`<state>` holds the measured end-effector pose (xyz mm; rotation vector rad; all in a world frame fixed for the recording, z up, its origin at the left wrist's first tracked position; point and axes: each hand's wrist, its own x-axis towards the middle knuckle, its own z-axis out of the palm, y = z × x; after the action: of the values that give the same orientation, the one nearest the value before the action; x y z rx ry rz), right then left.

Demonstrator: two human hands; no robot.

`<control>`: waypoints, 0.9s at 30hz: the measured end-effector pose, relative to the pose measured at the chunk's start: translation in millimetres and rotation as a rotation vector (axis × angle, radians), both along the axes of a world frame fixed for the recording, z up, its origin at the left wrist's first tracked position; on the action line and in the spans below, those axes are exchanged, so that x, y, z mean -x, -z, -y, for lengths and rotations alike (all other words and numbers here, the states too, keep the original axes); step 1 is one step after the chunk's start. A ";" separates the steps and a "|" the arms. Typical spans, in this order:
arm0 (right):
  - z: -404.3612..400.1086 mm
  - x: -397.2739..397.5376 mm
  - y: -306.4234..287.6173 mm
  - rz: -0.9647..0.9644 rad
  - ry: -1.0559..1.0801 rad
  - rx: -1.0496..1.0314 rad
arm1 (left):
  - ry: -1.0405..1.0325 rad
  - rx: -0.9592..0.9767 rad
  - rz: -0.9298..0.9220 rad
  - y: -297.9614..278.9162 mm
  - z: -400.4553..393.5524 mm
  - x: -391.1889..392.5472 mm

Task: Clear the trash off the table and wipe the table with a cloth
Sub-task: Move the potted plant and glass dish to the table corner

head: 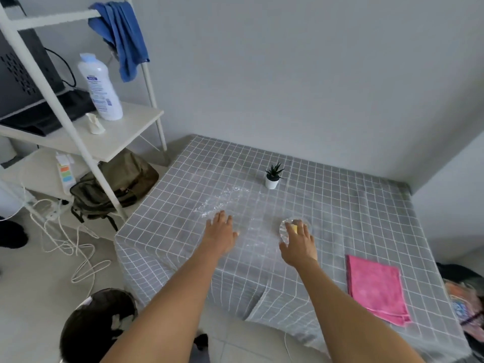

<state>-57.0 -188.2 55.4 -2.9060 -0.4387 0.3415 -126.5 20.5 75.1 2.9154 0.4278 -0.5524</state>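
Right hand (298,244) covers clear container (284,230) holding something yellow (295,228).

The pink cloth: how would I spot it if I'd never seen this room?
Find the table covered in grey cloth with a white grid, set against the wall. Look to its near right corner, right of the person's right hand. The pink cloth lies folded flat there, the only bright pink thing on the table.

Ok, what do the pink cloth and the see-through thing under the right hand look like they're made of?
The pink cloth looks like soft microfibre, matte with a fuzzy nap, folded flat. The clear wrapper under the right hand seems to be thin plastic, glossy and crinkled with glints; something yellow shows inside.
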 end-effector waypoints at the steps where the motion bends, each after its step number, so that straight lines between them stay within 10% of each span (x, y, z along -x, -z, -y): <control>1: 5.1 -4.6 1.6 -0.005 0.030 -0.018 | 0.015 0.002 -0.003 -0.2 3.1 -8.5; 27: -19.3 -86.2 98.4 0.074 0.494 -0.508 | 0.061 0.338 0.256 99.8 -14.4 -237.3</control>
<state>29.3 -168.9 -43.0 -2.4177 0.1716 0.0347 110.8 34.9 -24.6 2.6299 0.1901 -0.2256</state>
